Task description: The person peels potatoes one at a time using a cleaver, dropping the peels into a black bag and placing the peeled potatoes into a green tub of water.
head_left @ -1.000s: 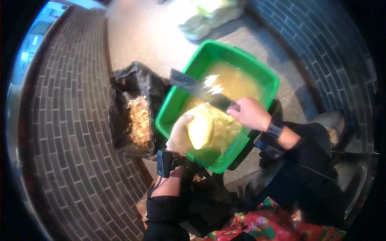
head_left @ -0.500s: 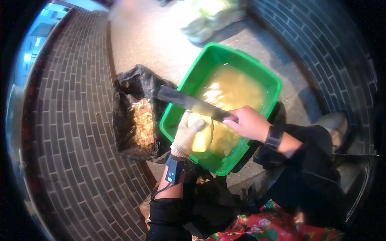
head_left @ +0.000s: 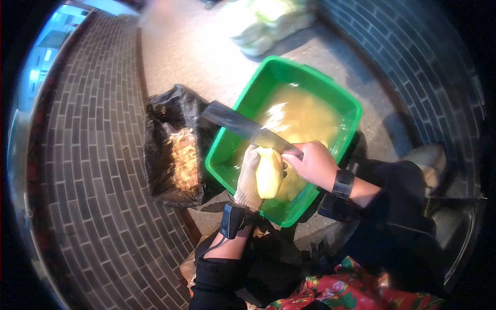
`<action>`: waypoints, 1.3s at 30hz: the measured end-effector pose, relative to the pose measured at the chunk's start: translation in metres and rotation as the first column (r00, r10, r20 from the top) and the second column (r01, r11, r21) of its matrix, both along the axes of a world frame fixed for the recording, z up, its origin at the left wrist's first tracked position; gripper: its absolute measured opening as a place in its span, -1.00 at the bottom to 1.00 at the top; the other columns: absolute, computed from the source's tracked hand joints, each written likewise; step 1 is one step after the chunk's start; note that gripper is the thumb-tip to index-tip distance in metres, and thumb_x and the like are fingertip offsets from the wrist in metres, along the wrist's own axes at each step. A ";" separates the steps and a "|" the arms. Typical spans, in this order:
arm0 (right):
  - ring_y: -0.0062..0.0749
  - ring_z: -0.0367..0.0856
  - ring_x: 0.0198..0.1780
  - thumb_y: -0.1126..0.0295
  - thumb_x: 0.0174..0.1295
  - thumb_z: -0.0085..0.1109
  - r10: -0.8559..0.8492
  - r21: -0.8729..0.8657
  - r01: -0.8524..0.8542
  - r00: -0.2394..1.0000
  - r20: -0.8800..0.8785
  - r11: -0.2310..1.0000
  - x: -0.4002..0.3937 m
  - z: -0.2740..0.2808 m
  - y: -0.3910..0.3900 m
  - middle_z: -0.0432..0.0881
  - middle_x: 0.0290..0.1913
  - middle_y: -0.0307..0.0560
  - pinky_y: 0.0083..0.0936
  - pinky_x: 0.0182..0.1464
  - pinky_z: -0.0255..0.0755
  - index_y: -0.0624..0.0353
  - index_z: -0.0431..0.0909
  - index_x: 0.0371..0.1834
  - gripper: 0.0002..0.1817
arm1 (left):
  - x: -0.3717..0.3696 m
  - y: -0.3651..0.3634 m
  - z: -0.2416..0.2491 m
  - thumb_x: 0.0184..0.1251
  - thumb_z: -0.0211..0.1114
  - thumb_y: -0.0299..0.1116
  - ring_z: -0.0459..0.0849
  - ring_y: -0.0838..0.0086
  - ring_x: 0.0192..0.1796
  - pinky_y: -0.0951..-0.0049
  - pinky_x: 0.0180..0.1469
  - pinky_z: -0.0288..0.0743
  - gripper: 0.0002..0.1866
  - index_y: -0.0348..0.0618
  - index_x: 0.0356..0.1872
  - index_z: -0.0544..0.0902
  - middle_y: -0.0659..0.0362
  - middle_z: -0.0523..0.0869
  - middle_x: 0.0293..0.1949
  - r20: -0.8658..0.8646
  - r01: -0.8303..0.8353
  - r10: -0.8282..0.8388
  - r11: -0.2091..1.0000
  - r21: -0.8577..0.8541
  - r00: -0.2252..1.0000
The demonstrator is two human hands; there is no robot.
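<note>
Both hands at work above the near edge of the green tub [head_left: 345,102]: left hand [head_left: 249,178], in a pale knit glove, wrapped round a yellow peeled fruit piece [head_left: 269,173]; right hand [head_left: 313,164], bare, closed on the handle of a cleaver [head_left: 243,125], its broad blade angled up and away to the far left over the tub rim. Fruit held upright just over the near left corner of the tub, blade base touching or just above its top, cannot tell which. Probably firm but wet and slick, moderately light; best gripped round the lower half with the rough glove, well clear of the edge. Cleaver likely heavy and stiff, taken only by the handle. Tub filled with cloudy yellowish water, more pale pieces lying under the hands, too merged to count. Left of the tub, one black bag [head_left: 175,144] opened out, holding tan peelings. Far off on the pale floor, one light green sack [head_left: 268,23], blurred. Counted: one tub, one cleaver, one piece in hand, one black bag, one sack, two dark wristbands, one on each arm. Brick paving on both sides; red floral cloth [head_left: 356,294] at the near edge.
</note>
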State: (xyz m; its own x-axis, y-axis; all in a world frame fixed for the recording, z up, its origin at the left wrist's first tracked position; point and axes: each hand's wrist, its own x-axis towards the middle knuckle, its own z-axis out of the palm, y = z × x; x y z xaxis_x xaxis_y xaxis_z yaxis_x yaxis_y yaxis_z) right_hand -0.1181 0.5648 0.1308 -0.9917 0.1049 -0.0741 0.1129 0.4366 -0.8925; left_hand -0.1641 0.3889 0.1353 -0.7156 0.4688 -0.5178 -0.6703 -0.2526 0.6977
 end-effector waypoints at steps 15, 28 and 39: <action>0.15 0.67 -0.30 0.28 0.22 0.19 -0.059 0.125 0.049 0.995 0.080 0.991 -0.008 -0.006 0.027 0.65 -0.41 0.28 -0.05 -0.16 0.52 0.31 0.66 -0.33 -0.74 | 0.016 0.012 -0.010 0.33 0.27 0.01 0.71 0.32 -0.19 0.30 -0.18 0.69 -0.22 -0.28 0.39 0.22 0.02 0.64 -0.12 -0.187 0.110 -0.110 0.994 -0.007 0.976; 0.11 0.68 -0.29 0.31 0.20 0.20 0.049 0.089 -0.062 0.989 0.136 0.994 -0.008 0.008 0.048 0.67 -0.39 0.23 -0.12 -0.16 0.53 0.27 0.68 -0.26 -0.77 | -0.014 -0.011 -0.007 0.49 -0.19 0.21 0.71 0.01 -0.11 0.10 0.00 0.62 -0.28 -0.34 0.12 0.52 -0.14 0.70 -0.11 0.338 0.070 -0.160 0.962 0.263 0.927; -0.09 0.75 -0.30 0.28 0.19 0.23 0.134 -0.214 -0.109 0.986 0.104 0.971 -0.005 0.012 0.037 0.73 -0.35 0.18 -0.30 -0.17 0.56 0.34 0.69 -0.26 -0.71 | -0.010 -0.014 0.022 0.38 0.05 0.13 0.69 -0.04 0.02 0.05 0.12 0.59 -0.26 -0.29 0.36 0.31 -0.17 0.60 0.12 -0.044 0.009 -0.011 0.999 -0.048 0.999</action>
